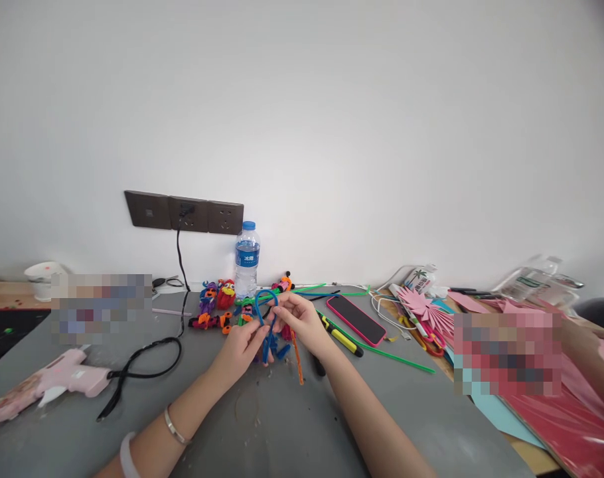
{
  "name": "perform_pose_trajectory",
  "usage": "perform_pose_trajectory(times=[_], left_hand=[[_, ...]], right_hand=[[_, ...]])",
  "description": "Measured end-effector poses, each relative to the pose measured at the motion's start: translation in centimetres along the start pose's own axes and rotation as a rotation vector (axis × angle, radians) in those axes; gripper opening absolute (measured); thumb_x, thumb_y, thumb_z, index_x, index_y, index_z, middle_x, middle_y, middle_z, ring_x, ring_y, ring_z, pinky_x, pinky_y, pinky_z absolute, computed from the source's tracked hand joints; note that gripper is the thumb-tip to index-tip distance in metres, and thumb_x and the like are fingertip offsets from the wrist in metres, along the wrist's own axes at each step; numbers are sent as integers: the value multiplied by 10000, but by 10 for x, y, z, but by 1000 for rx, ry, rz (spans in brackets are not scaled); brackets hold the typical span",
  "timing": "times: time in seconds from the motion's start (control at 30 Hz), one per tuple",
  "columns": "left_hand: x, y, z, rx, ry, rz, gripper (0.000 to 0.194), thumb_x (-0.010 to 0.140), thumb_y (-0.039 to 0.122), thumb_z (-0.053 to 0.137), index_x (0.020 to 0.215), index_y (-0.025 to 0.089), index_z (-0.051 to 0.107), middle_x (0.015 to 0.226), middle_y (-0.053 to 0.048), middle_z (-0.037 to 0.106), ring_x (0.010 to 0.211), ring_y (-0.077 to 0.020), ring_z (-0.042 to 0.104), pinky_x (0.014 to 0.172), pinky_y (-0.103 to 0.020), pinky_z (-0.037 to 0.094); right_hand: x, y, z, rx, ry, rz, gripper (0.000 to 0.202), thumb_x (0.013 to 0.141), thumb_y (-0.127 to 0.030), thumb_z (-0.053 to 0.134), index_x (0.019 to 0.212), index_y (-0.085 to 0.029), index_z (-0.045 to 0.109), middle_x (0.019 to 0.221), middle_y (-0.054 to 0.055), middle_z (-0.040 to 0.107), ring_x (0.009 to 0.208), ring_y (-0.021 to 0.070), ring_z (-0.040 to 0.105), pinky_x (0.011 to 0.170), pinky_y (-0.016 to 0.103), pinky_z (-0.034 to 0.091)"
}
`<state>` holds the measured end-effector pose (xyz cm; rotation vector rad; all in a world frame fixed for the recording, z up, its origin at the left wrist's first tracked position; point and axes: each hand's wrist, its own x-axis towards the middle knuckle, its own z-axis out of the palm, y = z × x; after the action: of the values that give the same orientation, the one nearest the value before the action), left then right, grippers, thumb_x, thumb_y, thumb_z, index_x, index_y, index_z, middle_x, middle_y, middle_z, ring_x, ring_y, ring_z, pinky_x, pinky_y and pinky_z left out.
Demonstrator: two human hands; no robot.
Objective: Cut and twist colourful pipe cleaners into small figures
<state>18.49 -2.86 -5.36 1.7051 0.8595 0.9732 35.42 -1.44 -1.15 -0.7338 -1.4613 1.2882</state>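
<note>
A blue pipe cleaner [266, 294] bent into a loop stands up between my hands. My left hand [243, 345] pinches its lower part between thumb and fingers. From the other side, my right hand [298, 318] holds the same pipe cleaner with its fingertips. Just under the hands are short blue pieces [283, 352] and an orange twisted strip [297, 362]. Behind them lie colourful pipe-cleaner figures, among them a red one [226, 293] and an orange and black one [210, 322], partly hidden by my hands.
A water bottle [247, 262] stands near the wall. To the left lies a pink glue gun [48, 385] with a black cable [147, 345]. A phone [356, 320], a yellow-black cutter [342, 336] and green pipe cleaners [401, 358] lie right. Another person's arm [588, 352] reaches over papers.
</note>
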Motion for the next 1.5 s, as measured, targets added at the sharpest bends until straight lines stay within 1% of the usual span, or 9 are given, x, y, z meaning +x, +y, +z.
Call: perform_pose_trajectory(times=[0.2,0.43,0.7,0.83,0.97,1.17,1.3,1.4,1.5], left_hand=[[1,-2,-1,-19,-9,-4,288,928,458,446,757,235,510,574,-10,721,428,-191,654,449,-276,511],[0,-5,0,8,-34,21,352,955,464,387,779,204,547,588,-33,724,413,-162,632,437,-246,485],[-2,-4,-1,3,-36,7,379,972,452,354,833,186,586,577,-38,708,420,-148,601,454,-238,485],[-2,-3,0,9,-47,6,359,975,441,352,799,196,547,578,-29,704,411,-134,580,452,-227,478],[-2,-4,2,-4,-61,7,354,973,443,351,754,206,496,525,-14,675,407,-134,571,435,-219,475],[-2,-1,2,36,-98,45,447,982,429,316,622,209,463,466,-16,641,378,-119,534,441,-215,455],[-3,1,1,95,-99,49,467,989,407,290,603,210,464,436,-2,600,374,-113,506,452,-214,426],[-3,1,1,147,-133,54,437,991,372,270,622,213,440,423,22,547,375,-110,472,468,-218,400],[-4,-1,1,220,-104,72,388,992,356,260,673,216,429,397,67,431,364,-111,412,462,-228,336]], right_hand=[[1,2,0,34,25,3,226,801,-399,701,859,-195,622,696,1,675,507,117,615,520,235,532],[0,4,1,63,24,27,228,793,-396,708,833,-200,600,701,3,680,511,126,624,504,244,543],[0,4,2,62,29,30,222,789,-377,719,804,-198,589,714,0,679,533,122,634,540,236,534],[-1,3,2,66,22,32,223,792,-376,716,800,-196,585,729,2,678,550,125,642,546,234,535],[-1,3,1,63,15,28,210,794,-359,720,814,-189,599,733,-3,676,553,109,638,562,219,529],[0,5,-1,25,-32,74,231,820,-387,689,867,-162,668,728,10,669,540,104,630,557,217,518],[-2,4,0,92,-65,125,216,811,-372,705,860,-168,655,692,-2,657,540,101,628,563,209,517],[-3,2,3,197,-134,186,248,784,-335,739,940,-182,623,781,10,684,519,87,616,527,198,505],[-4,1,4,274,-159,195,434,768,-306,759,1143,-210,563,858,18,694,515,82,612,524,203,509]])
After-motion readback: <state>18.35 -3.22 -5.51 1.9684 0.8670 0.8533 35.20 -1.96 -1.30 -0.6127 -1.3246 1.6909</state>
